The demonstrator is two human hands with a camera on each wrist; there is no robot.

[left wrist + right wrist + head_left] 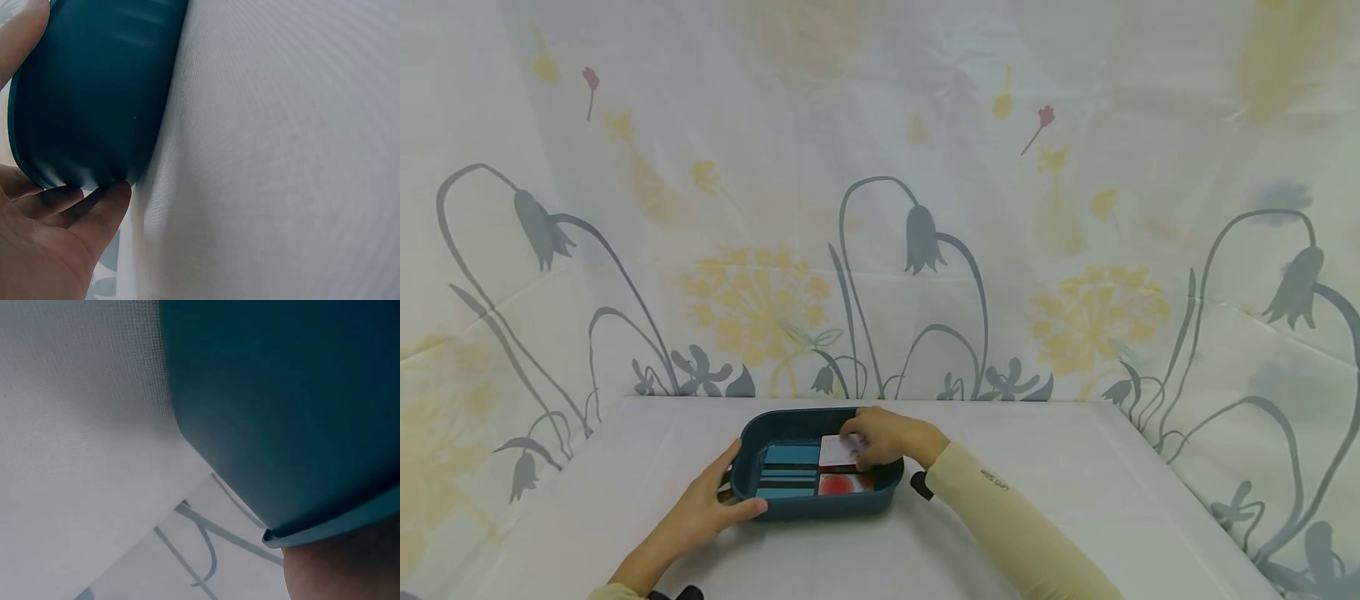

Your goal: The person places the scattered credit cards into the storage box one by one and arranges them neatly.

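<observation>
A teal plastic tub [820, 506] with raised walls sits on the white table. My left hand [700, 500] holds its left end, thumb over the front rim and fingers along the outer side; in the left wrist view the fingertips press the tub wall [94, 94]. Inside the tub, toward its right end, my right hand [886, 435] pinches a small white box [835, 451] with a printed picture. In front of that lies a box with a red round print [846, 484]. The right wrist view shows mostly the tub's outer wall [281, 412], which hides the right fingers.
Blue panels separated by dark stripes [787, 472] show in the tub's left half; whether they are boxes or the tub's floor I cannot tell. Behind the white tabletop [1037, 467] hangs a flower-printed curtain [880, 167].
</observation>
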